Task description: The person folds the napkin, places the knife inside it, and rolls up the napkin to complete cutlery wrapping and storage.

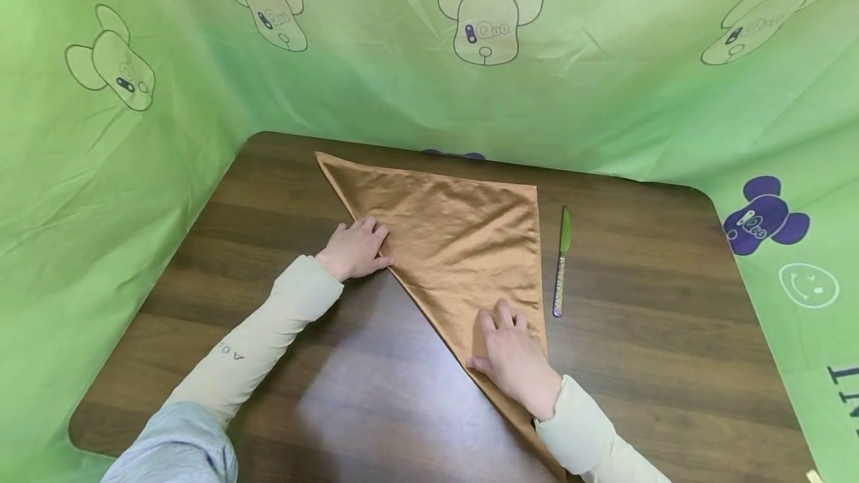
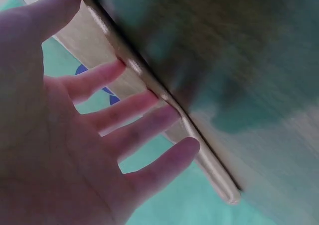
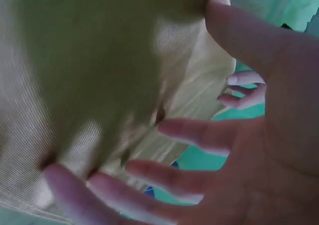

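A bronze satin cloth (image 1: pixel 443 229), folded into a triangle, lies on the table with its long folded edge running from the far left corner down to the near right. At the upper part of that edge, my left hand (image 1: pixel 356 248) touches the fold with spread fingers; in the left wrist view its fingertips (image 2: pixel 187 148) rest along the rolled edge of the cloth. Lower down, my right hand (image 1: pixel 513 356) rests fingertips on the cloth, thumb by the folded edge. The right wrist view shows its spread fingers (image 3: pixel 169 180) pressing small dents into the satin.
A table knife (image 1: pixel 562 267) with a green blade and glittery handle lies just right of the cloth. The brown wood-grain table (image 1: pixel 671 304) has rounded corners. A green curtain (image 1: pixel 376 80) printed with bear heads hangs around its back and sides.
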